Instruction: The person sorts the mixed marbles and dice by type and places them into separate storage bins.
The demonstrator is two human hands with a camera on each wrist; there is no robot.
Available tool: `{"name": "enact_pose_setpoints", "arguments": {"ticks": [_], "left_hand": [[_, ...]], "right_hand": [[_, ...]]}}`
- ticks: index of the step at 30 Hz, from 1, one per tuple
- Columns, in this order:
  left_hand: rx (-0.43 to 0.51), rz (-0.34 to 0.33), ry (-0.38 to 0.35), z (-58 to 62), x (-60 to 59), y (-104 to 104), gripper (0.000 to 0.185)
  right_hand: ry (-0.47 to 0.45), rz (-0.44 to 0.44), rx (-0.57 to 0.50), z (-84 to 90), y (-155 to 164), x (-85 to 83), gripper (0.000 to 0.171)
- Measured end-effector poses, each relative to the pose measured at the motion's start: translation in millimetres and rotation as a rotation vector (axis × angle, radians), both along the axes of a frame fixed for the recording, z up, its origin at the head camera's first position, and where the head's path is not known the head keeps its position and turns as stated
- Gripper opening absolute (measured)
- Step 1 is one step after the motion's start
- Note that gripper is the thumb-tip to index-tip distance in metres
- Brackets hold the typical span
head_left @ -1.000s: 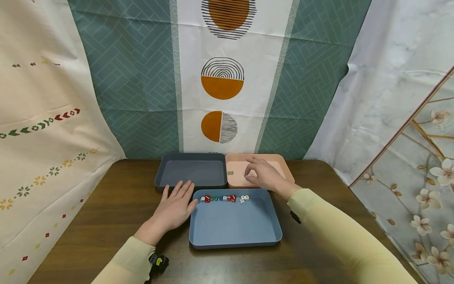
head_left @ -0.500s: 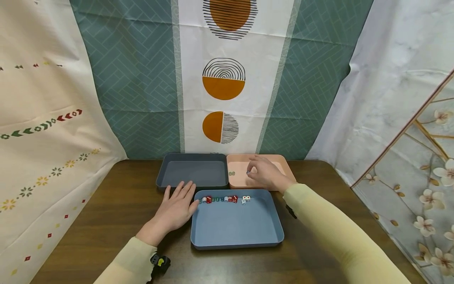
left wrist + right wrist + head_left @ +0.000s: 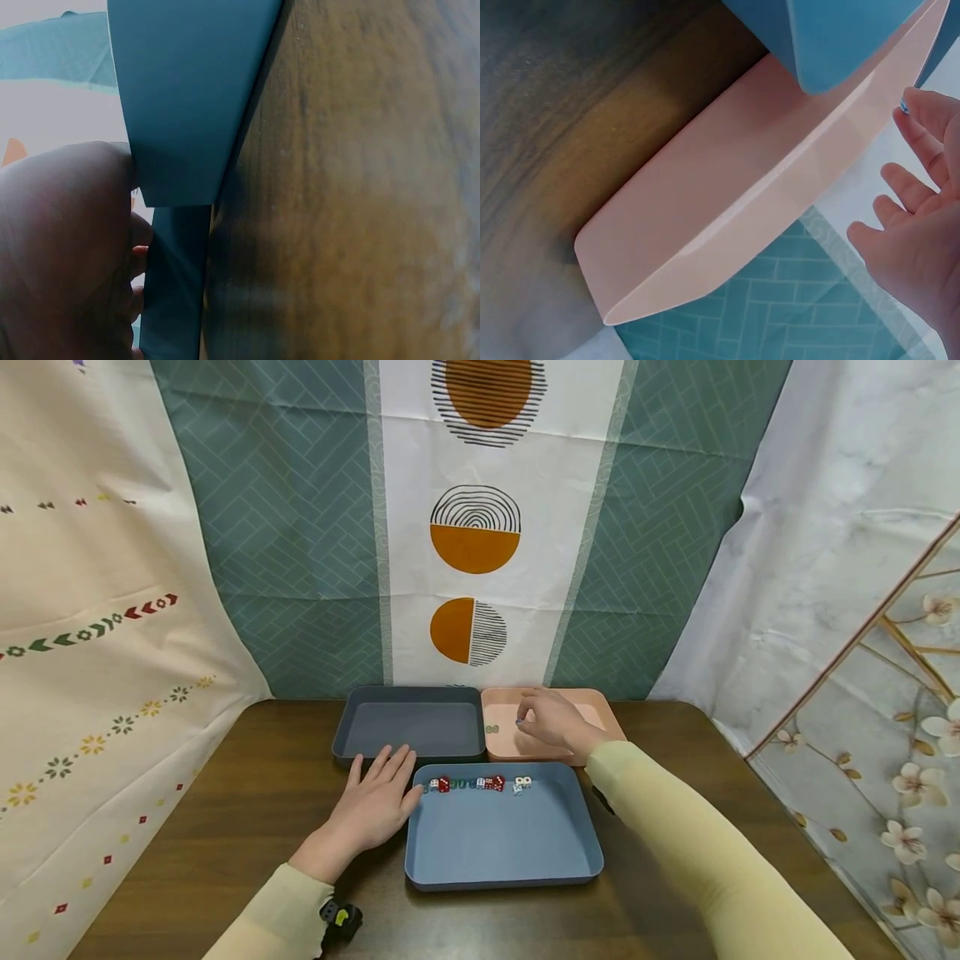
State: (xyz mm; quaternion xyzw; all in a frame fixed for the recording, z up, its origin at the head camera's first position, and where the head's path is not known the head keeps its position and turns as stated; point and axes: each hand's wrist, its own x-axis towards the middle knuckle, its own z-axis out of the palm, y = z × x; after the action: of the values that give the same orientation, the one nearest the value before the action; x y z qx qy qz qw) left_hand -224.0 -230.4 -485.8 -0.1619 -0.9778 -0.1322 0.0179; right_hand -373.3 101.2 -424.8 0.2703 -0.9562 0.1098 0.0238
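Observation:
My right hand (image 3: 553, 720) is over the pink tray (image 3: 611, 735), pinching a small blue die (image 3: 904, 106) between thumb and index finger; most of the die is hidden by the fingertips. The other fingers are spread apart. Two green dice (image 3: 492, 728) lie at the left side of the pink tray. My left hand (image 3: 372, 802) lies flat with straight fingers, fingertips at the front rim of the dark grey tray (image 3: 416, 722) and thumb at the left rim of the blue tray (image 3: 504, 843). Along the blue tray's back wall run red dice (image 3: 494, 783), green dice, blue dice and white dice (image 3: 522, 783).
The three trays stand close together on a brown wooden table (image 3: 247, 793), two behind and the blue one in front. A patterned cloth (image 3: 315, 568) hangs right behind the back trays, with more cloth on both sides.
My right hand stays over the pink tray with the blue die, shifting slightly left relative to the tray as the forearm swings inward. The left hand keeps its place; the head view shifts slightly.

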Motion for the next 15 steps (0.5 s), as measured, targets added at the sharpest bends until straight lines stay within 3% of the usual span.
{"name": "enact_pose_setpoints", "arguments": {"ticks": [15], "left_hand": [[0.003,0.008,-0.004,0.4,-0.6,-2,0.069]], "right_hand": [[-0.014,-0.018,0.131,-5.0,-13,-14.4,0.009]]}}
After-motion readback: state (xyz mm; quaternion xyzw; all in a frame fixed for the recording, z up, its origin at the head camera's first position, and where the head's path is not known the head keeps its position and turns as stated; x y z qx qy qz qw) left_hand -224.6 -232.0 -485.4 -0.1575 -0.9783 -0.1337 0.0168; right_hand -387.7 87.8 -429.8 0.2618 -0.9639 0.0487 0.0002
